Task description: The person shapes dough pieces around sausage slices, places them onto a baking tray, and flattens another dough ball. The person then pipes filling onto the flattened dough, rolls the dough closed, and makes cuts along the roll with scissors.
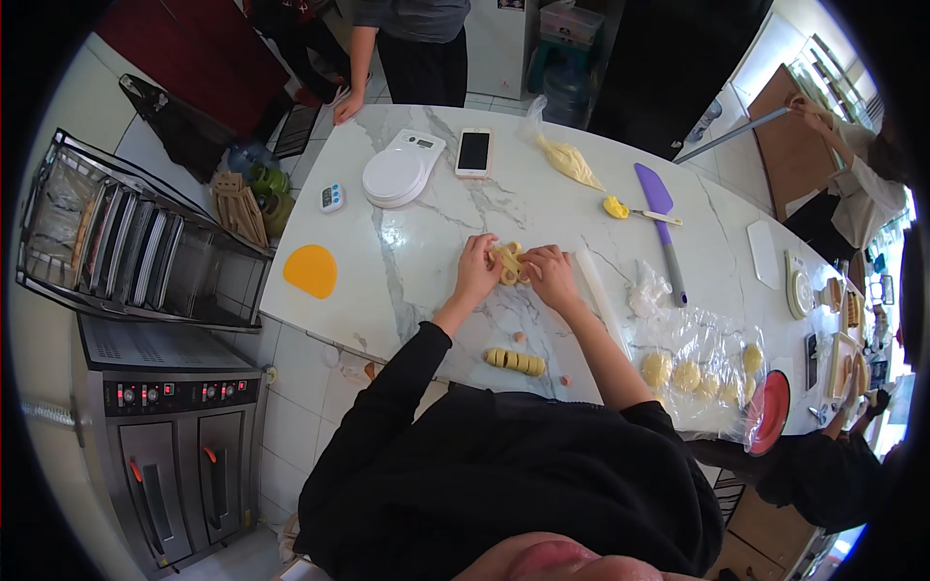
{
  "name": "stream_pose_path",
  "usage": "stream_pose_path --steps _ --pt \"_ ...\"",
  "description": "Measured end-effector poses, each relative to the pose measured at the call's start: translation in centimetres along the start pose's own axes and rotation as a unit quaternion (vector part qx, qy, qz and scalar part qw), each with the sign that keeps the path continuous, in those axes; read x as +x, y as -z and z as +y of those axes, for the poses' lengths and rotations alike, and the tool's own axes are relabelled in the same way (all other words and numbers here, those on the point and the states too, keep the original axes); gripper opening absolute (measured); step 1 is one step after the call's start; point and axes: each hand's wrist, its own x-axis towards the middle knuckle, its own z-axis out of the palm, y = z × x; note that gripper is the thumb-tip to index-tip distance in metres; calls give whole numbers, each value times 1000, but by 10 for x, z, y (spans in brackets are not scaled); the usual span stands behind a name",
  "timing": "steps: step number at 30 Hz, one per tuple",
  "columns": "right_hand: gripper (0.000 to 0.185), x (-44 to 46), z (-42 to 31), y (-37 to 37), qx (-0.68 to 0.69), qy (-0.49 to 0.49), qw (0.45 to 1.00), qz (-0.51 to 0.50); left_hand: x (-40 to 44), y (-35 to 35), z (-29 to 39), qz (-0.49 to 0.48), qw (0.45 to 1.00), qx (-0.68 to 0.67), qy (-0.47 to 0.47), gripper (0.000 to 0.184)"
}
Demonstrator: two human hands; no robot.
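Observation:
Near the middle of the marble-patterned table, my left hand (pixel 477 268) and my right hand (pixel 549 275) face each other around a small shaped piece of dough (pixel 510 263) with several loops or lobes. The fingertips of both hands are closed on its opposite sides, and they hide part of it. Closer to my body lies a short row of cut dough (pixel 514 361), its slices standing side by side. Two small pinkish bits, one (pixel 518 337) above the row and one (pixel 566 381) to its right, rest on the table. Beside my right forearm is a long whitish translucent strip (pixel 601 302).
Dough balls (pixel 687 376) sit under clear plastic beside a red round tray (pixel 772 412). Farther off are a purple spatula (pixel 655 189), a piping bag (pixel 570 161), a phone (pixel 474 153), a scale (pixel 397 176), a timer (pixel 332 198) and an orange scraper (pixel 310 271). People stand around the table.

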Motion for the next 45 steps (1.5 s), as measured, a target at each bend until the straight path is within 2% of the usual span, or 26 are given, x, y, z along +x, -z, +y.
stream_pose_path --steps 3,5,6,8,9,11,17,21,27,29,32,35,38,41,44,45 --pt "17 5 -3 4 -29 -31 999 31 -2 -3 -7 16 996 -17 85 18" --pt "14 9 -9 -1 1 10 997 71 -5 3 -8 23 994 -14 110 11" --pt "13 9 -12 -3 16 30 995 89 -7 4 -3 30 994 -21 101 11" --pt "13 8 -14 -14 -22 59 996 63 -10 8 6 43 995 -35 83 10" --pt "13 8 -16 -16 -40 74 995 49 -12 10 2 15 998 -34 59 9" --pt "13 8 -15 -16 -37 50 997 55 -18 14 -6 -39 999 -31 14 9" --pt "17 8 -18 -18 -15 67 996 54 -22 18 5 -20 1000 -2 -1 13" --pt "20 11 -23 -10 8 42 997 59 -23 18 14 -35 997 64 -27 17" --pt "26 9 -9 -13 -96 58 993 26 -24 24 0 -74 971 180 -141 23" --pt "26 2 -22 10 -45 62 997 27 -21 31 -2 -101 964 186 -163 25" --pt "22 -17 -25 24 44 70 996 -15 -31 49 30 -92 993 76 -5 26" --pt "19 -50 -30 29 205 -3 953 -225 -48 66 22 -19 998 31 41 28" --pt "17 -69 -25 19 195 45 953 -227 -65 82 19 61 994 24 84 30" --pt "18 -68 -17 10 158 43 960 -228 -79 98 22 120 988 27 89 31" --pt "16 -40 -20 22 194 -52 976 -87 -95 107 24 172 981 46 79 31" --pt "15 -25 -18 26 164 -36 985 -50 -97 110 24 179 980 37 83 31"
